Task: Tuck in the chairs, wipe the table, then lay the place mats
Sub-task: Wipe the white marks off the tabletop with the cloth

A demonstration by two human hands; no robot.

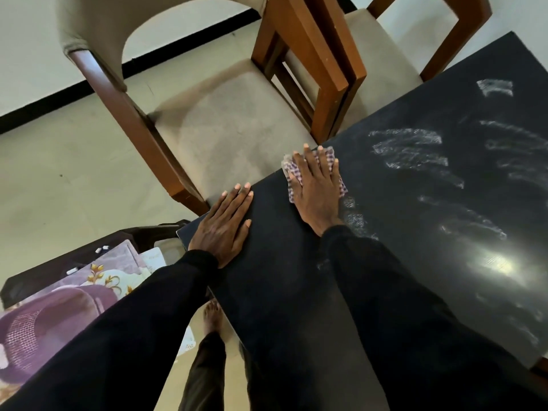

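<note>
While both hands lie flat on the bench, neither grips anything. The left hand (pixel 224 223) rests palm-down with straight, closed fingers at the bench (pixel 415 292) edge near its corner, fingertips pointing to 1 o'clock. The right hand (pixel 315 188), at 2 o'clock from the left, presses with straight, spread fingers on one cloth (pixel 331 157), fingertips pointing to 12 o'clock.

The cloth is a woven purple-and-white check, folded to a small pad, lying just inside the bench edge. Its long axis appears to run with the fingers, 12 to 6 o'clock.

The bench top is one black, smooth, glossy slab. Its long edge runs from 8 to 2 o'clock. White chalky smears (pixel 409 149) streak it at 3 o'clock from the right hand.

Two chairs stand along that edge, both with brown wooden frames and beige padded seats. The near chair (pixel 225 129), at 11 o'clock from the hands, has a curved padded back. Its seat lies mostly outside the bench. The far chair (pixel 364 40) stands at 1 o'clock, touching the first.

The place mats (pixel 98 274) lie stacked at 8 o'clock from the left hand, on a dark low surface. They are mauve with gold floral print. At least two show; the full count cannot be told. One purple perforated plastic basket (pixel 38 324) rests on them.
</note>
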